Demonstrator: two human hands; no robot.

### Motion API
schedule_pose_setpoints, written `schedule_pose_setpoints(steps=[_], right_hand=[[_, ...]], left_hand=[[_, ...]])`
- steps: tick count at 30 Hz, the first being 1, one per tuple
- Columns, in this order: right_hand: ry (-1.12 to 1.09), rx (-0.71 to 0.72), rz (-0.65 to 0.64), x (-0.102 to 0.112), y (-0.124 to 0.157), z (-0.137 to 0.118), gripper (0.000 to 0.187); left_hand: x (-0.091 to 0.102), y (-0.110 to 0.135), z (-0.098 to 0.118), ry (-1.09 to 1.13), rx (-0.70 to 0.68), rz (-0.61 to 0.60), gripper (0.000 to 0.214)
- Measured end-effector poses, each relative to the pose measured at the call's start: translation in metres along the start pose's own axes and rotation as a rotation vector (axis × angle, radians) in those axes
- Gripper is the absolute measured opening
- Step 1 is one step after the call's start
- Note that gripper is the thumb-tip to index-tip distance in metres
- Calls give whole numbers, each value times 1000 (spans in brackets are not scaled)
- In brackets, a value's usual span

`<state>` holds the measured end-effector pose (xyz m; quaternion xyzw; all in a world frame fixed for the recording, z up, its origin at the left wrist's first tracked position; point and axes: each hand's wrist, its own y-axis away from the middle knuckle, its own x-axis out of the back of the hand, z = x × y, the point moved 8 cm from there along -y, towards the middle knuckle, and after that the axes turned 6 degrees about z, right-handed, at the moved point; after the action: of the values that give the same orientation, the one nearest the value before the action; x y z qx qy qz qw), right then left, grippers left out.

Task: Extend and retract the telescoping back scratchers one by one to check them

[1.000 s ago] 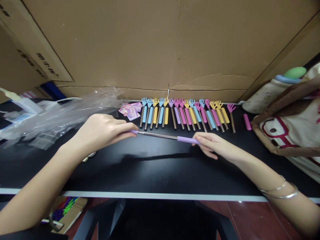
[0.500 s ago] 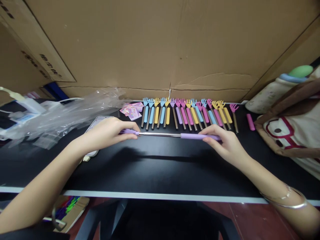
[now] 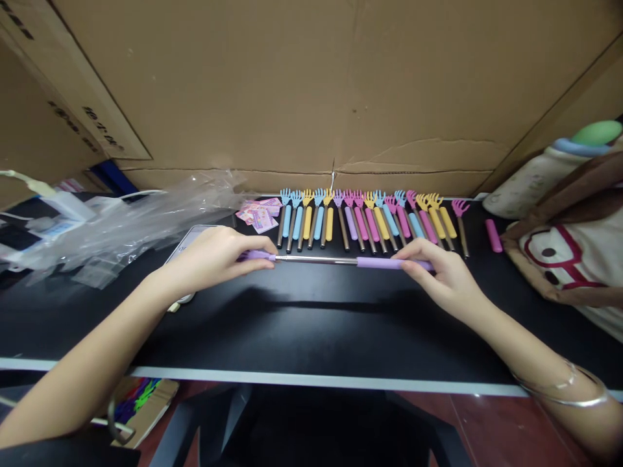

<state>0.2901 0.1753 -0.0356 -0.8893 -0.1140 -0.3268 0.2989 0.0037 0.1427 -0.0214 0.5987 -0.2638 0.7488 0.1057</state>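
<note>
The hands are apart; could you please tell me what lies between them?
In the head view, a silvery rod and part of its purple sleeve span the stretch between the left hand and the right hand.

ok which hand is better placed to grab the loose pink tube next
Probably the right hand: nearer the loose pink tube, though holding the purple sleeve of a silver metal rod. The left hand is farther off, pinching the rod's opposite purple end.

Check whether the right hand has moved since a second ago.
Yes. The right hand, holding the purple handle, has shifted rightward, closer to the loose pink grip lying on the black table.
</note>
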Motion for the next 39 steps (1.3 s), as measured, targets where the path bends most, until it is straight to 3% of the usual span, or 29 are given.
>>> schedule_pose_setpoints(steps=[5,7,10,16,25,36,39], right_hand=[[-436,-409,-388,-37,12,29,44],[-530,-483,-465,-46,17,34,45],[-514,-434,-402,-43,13,33,43],[-138,-87,-74,-11,-2,10,38],[117,106,62,7,7,-8,30],[5,14,-16,-6,1,-3,32],[-109,-88,-79,-13,1,4,35]], left_hand=[[-1,4,13,-158,-126,24,38],[-2,4,15,-200,-143,35,37],[-2,3,13,-228,-134,43,38],[-1,-1,3,-114,-39,26,40],[-8,-3,6,292,35,-148,35],[0,1,4,3,-17,10,40],[2,2,8,-73,-60,42,41]])
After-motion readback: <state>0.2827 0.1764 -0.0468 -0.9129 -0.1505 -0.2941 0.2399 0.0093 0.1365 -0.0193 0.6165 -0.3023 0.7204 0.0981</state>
